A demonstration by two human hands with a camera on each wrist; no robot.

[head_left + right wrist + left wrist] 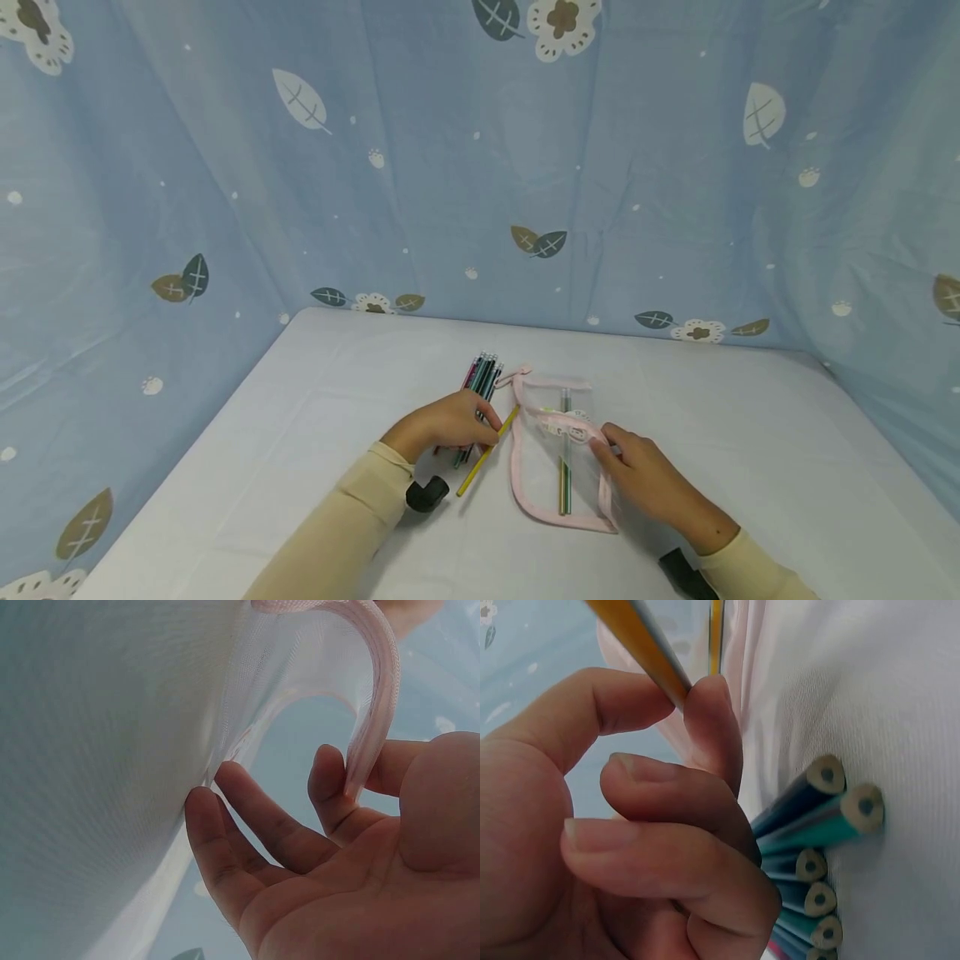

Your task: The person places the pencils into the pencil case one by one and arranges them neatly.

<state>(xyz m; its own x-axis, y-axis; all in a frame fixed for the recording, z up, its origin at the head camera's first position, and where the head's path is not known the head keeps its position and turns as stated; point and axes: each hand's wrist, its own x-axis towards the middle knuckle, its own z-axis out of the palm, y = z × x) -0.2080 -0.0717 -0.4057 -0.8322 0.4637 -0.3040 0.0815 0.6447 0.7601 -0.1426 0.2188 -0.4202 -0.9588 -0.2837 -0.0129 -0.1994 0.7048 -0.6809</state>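
My left hand (pixel 450 419) pinches a yellow pencil (pixel 472 479) between thumb and index finger, with the pencil slanting toward the left side of a pink-trimmed mesh pouch (pixel 516 479). In the left wrist view the other fingers (pixel 671 859) curl loosely below it. With thumb and index finger, my right hand (pixel 647 479) grips the pouch's pink edging (pixel 382 682) and lifts it; its other fingertips touch the mesh. A few pencils (pixel 565 492) lie inside the pouch, seen through the mesh. Beneath and beyond my left hand lies a bundle of dark and green pencils (pixel 483 377).
A white cloth covers the table (pixel 315 392), and a blue patterned curtain (pixel 450 167) hangs behind and at both sides. Black wrist devices (pixel 427 494) sit at both wrists. Unsharpened-looking flat ends of the bundled pencils (pixel 821 898) face the left wrist camera.
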